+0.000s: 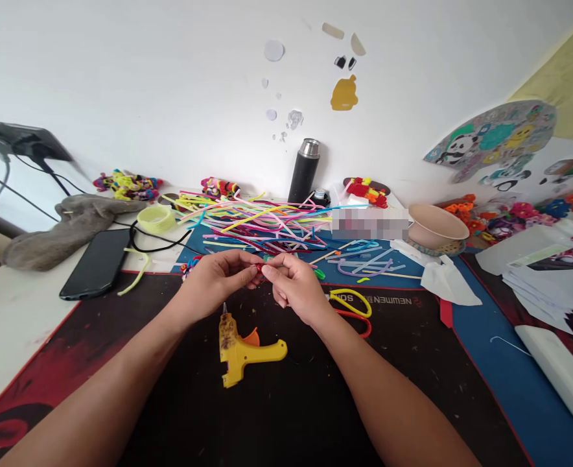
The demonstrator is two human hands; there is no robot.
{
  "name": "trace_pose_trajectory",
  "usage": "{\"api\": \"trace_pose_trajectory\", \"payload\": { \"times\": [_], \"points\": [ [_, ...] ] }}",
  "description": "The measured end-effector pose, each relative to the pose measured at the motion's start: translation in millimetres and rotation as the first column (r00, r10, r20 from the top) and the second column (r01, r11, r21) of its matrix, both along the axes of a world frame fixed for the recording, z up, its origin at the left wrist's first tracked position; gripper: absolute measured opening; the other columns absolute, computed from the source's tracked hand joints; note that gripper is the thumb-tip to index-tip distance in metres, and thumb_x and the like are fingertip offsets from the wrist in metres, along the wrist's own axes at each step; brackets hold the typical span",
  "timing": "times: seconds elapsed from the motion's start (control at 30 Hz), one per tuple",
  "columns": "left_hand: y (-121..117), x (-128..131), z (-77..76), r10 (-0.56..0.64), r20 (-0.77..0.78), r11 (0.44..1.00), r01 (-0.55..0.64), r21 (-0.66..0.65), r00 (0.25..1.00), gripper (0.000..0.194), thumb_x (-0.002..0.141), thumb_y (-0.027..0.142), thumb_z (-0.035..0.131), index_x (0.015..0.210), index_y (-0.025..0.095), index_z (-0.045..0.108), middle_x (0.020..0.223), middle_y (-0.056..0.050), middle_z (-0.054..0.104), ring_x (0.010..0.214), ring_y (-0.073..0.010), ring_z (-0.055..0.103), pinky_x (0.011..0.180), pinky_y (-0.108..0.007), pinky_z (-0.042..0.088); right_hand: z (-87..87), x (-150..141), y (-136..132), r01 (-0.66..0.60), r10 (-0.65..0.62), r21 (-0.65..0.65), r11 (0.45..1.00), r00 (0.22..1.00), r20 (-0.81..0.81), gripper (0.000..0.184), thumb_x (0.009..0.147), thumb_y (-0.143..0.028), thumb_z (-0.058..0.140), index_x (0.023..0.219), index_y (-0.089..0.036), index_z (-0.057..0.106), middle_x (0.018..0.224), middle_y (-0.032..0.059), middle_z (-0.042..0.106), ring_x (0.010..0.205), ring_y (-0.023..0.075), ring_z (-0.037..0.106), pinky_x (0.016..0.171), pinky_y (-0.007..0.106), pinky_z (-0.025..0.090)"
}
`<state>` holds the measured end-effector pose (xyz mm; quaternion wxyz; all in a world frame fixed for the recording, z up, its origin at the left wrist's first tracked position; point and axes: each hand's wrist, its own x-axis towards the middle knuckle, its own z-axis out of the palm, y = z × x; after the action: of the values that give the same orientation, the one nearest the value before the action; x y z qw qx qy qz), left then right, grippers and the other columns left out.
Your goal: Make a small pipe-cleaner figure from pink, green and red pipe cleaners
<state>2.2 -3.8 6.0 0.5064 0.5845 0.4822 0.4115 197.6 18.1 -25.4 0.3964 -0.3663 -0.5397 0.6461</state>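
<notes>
Head view: a tiny dark-red piece (259,266), too small to make out the material, is pinched between the fingertips of the bare left hand (213,285) and bare right hand (299,285), just off centre toward 8 o'clock. A yellow plastic glue gun (235,352) is parked at 6 o'clock from it; a messy multicoloured pile of thin stems (267,220) is heaped at 12.
</notes>
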Motion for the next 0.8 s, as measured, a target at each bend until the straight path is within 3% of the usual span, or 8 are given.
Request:
{"api": "trace_pose_trajectory", "payload": {
  "times": [0.17, 0.43, 0.63, 0.8],
  "points": [
    [-0.7, 6.3, -3.9, 0.068, -0.089, 0.997, -0.064, 0.044, 0.994, 0.045, 0.086, 0.059, 0.08, 0.105, 0.018, 0.08, 0.094, -0.008, 0.082, 0.084, -0.0245, 0.075, 0.079, -0.035, 0.06, -6.6, -2.2, 1.1, 0.032, -0.033, 0.04, 0.999, 0.999, 0.041, 0.037, 0.09, -0.054, 0.076, 0.092, -0.023, 0.057, 0.052, -0.0122, 0.052, 0.035, 0.0081, 0.045, 0.038, 0.021, 0.031],
    [4.8, 2.0, -1.9, 0.042, 0.179, 0.992, -0.02, -0.124, 0.983, 0.056, 0.076, 0.064, 0.09, 0.106, 0.019, 0.079, 0.095, -0.01, 0.082, 0.084, -0.0272, 0.078, 0.08, -0.042, 0.066, -1.4, -0.9, 1.1, 0.038, -0.038, -0.027, 0.999, 0.999, -0.026, 0.04, 0.087, -0.056, 0.078, 0.091, -0.023, 0.057, 0.05, -0.013, 0.049, 0.035, 0.0083, 0.044, 0.037, 0.021, 0.03],
    [3.0, -0.2, 1.4, 0.052, -0.015, 0.999, -0.052, 0.003, 0.999, 0.051, 0.077, 0.066, 0.088, 0.093, 0.019, 0.077, 0.084, -0.005, 0.077, 0.072, -0.0204, 0.07, 0.069, -0.033, 0.06, -3.8, -2.5, 0.0, 0.002, -0.002, 0.009, 1.0, 1.0, -0.015, 0.035, 0.088, -0.052, 0.077, 0.091, -0.021, 0.06, 0.053, -0.0116, 0.053, 0.035, 0.0078, 0.045, 0.037, 0.021, 0.031],
    [1.7, 4.1, 1.7, 0.064, 0.06, 0.998, -0.063, -0.024, 0.996, 0.044, 0.075, 0.06, 0.091, 0.08, 0.019, 0.075, 0.074, -0.003, 0.073, 0.067, -0.0187, 0.066, 0.067, -0.032, 0.057, -1.5, -2.8, -1.0, -0.012, 0.012, 0.047, 0.999, 1.0, -0.003, 0.036, 0.09, -0.054, 0.075, 0.091, -0.022, 0.059, 0.052, -0.0118, 0.051, 0.036, 0.008, 0.045, 0.037, 0.021, 0.031]
  ]
}}
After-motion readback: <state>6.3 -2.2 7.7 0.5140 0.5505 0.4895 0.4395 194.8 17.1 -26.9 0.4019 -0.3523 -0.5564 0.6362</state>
